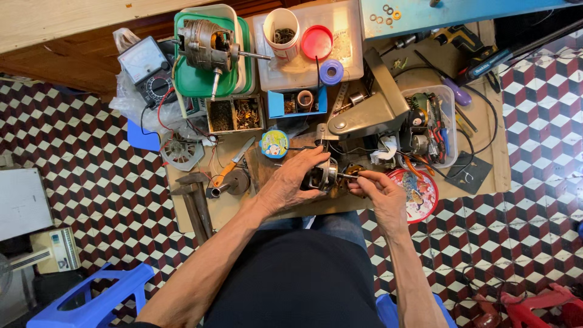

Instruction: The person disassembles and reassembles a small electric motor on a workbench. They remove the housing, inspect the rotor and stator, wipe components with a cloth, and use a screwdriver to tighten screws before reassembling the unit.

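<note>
Beside the round tin (pixel 274 144), the left hand (pixel 291 182) grips a small motor (pixel 322 174), the right hand (pixel 376 188) apparently pinching its shaft (pixel 347 176).

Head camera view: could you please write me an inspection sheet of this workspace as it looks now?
Surface: low wooden board, crowded with parts and tools.
Job's things: small metal motor gripped by the left hand; right hand pinches its shaft end.
Clutter: larger motor on a green lid, analogue meter, white cup, red lid, blue tape roll, clear tub of tools, round printed tin lid.
Hands: both closed on the small motor.
Cables: red and black leads by the meter; black cord at the right.
Surroundings: patterned tiled floor, blue plastic stool.
</note>
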The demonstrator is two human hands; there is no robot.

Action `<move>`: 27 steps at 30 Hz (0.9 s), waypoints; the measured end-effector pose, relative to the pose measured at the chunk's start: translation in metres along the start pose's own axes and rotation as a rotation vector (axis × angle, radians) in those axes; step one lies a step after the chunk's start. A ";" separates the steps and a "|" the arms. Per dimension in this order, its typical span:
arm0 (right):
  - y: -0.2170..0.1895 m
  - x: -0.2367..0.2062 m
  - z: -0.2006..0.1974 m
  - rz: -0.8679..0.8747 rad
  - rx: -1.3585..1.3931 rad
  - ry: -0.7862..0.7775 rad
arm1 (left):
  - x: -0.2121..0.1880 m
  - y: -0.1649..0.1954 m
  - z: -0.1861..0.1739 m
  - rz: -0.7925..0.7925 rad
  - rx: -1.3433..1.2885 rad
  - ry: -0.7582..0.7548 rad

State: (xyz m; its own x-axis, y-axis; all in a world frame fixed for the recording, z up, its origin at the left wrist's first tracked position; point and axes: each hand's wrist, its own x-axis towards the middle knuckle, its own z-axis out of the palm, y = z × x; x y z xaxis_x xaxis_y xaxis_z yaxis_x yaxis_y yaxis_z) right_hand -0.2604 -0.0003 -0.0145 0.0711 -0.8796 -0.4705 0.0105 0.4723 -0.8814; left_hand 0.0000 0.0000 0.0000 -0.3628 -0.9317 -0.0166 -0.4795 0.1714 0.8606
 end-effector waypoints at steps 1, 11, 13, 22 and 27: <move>0.004 0.001 0.018 0.007 0.016 -0.023 | -0.012 -0.008 -0.016 0.007 0.017 -0.004; -0.009 -0.039 0.135 0.054 0.098 -0.126 | -0.088 -0.012 -0.110 0.049 0.068 -0.018; -0.016 -0.052 0.146 0.032 0.023 -0.144 | -0.100 -0.005 -0.116 0.040 0.072 -0.022; -0.033 -0.034 0.115 0.066 -0.089 -0.057 | -0.072 -0.016 -0.104 0.035 0.041 -0.022; -0.015 -0.022 0.112 0.082 -0.079 -0.130 | -0.076 -0.018 -0.101 0.030 0.035 -0.023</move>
State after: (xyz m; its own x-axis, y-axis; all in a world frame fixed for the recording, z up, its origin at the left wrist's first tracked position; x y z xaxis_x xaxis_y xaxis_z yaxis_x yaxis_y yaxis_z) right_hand -0.1503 0.0186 0.0137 0.1966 -0.8208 -0.5363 -0.0783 0.5321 -0.8430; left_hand 0.1164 0.0353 0.0373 -0.3952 -0.9186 -0.0032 -0.4960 0.2105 0.8424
